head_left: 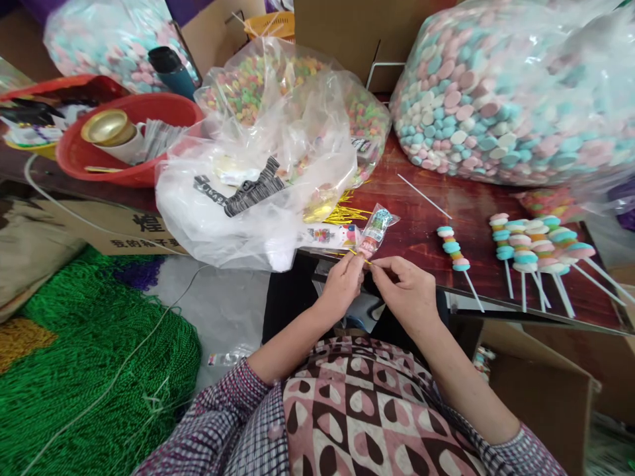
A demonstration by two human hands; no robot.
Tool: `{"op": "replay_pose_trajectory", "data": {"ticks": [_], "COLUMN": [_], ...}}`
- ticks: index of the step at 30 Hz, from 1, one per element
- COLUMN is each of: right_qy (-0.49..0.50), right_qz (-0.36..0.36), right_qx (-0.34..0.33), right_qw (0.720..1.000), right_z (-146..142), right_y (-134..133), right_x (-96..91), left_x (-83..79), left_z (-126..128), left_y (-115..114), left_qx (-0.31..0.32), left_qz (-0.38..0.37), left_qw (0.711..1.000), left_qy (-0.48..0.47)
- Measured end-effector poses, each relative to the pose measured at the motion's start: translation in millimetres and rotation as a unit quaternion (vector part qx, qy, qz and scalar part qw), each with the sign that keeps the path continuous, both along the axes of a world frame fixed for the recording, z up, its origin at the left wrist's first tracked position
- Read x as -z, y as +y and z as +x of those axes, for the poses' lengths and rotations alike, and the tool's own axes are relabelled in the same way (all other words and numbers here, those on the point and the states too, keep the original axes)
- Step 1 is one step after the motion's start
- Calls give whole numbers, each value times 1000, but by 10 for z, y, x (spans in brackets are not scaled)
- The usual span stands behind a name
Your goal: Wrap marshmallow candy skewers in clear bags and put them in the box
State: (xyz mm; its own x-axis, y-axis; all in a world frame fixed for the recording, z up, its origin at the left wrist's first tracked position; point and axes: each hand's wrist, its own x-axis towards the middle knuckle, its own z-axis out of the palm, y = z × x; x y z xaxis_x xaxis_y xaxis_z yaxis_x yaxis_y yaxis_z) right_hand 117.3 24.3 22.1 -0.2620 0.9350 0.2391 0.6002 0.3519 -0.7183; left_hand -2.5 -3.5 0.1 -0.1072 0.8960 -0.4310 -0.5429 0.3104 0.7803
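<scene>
At the table's front edge, my left hand [346,281] is closed around the lower end of a small clear wrapped candy skewer [376,227], whose printed wrapper points up and away from me. A thin gold twist tie [366,260] crosses the gathered wrapper. My right hand [407,285] pinches one end of that tie, its thumb and forefinger together. Just left of the wrapped skewer lie printed clear wrappers [330,234], with a bunch of gold twist ties [347,210] behind them. To the right, a marshmallow skewer [452,248] lies alone on the table.
Several marshmallow skewers [528,244] lie grouped at the right, near a bare white stick [424,196]. Big bags of marshmallows [471,112] and gummy candy [367,119] stand behind. A red basin [133,173] is at left, green cord [109,337] below, an open carton [540,390] lower right.
</scene>
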Motion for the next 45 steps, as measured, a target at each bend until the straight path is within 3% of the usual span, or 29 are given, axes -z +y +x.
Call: {"op": "replay_pose_trajectory", "data": {"ticks": [4, 7, 9, 15, 18, 21, 23, 26, 29, 31, 37, 41, 45], "right_qy": [118, 246, 297, 308, 322, 351, 331, 230, 135, 123, 112, 48, 7], "right_qz": [-124, -235, -270, -336, -355, -314, -253, -114, 0, 15, -59, -18, 35], "right_qx": [3, 5, 10, -59, -91, -51, -18, 12, 17, 10, -7, 18, 15], "right_qw": [985, 940, 916, 888, 873, 881, 909, 967, 991, 992, 992, 998, 999], "right_z": [17, 44, 71, 222, 272, 248, 204, 142, 110, 105, 104, 81, 65], "right_y": [-10, 9, 29, 87, 98, 88, 69, 32, -1, -14, -42, -75, -113], "right_x": [22, 86, 116, 89, 118, 186, 212, 186, 129, 105, 64, -51, -167], "left_x": [-40, -122, -182, -274, -265, -240, -218, -176, -122, -83, -3, -56, -207], "left_z": [8, -9, -30, -99, -98, -58, -12, 67, 111, 106, 48, 33, -12], "left_y": [6, -2, -17, -76, -100, -97, -76, -30, 6, 14, -27, -61, -42], "left_qx": [15, 46, 95, 230, 261, 246, 208, 120, 53, 44, 74, 84, 60], "left_qz": [38, 31, 24, -51, -48, -33, -22, -4, 12, 34, 88, 103, 172], "left_qw": [999, 994, 984, 941, 924, 926, 940, 974, 993, 997, 993, 989, 979], "left_qy": [-21, -96, -149, -243, -276, -285, -268, -194, -104, -62, 30, 71, 91]}}
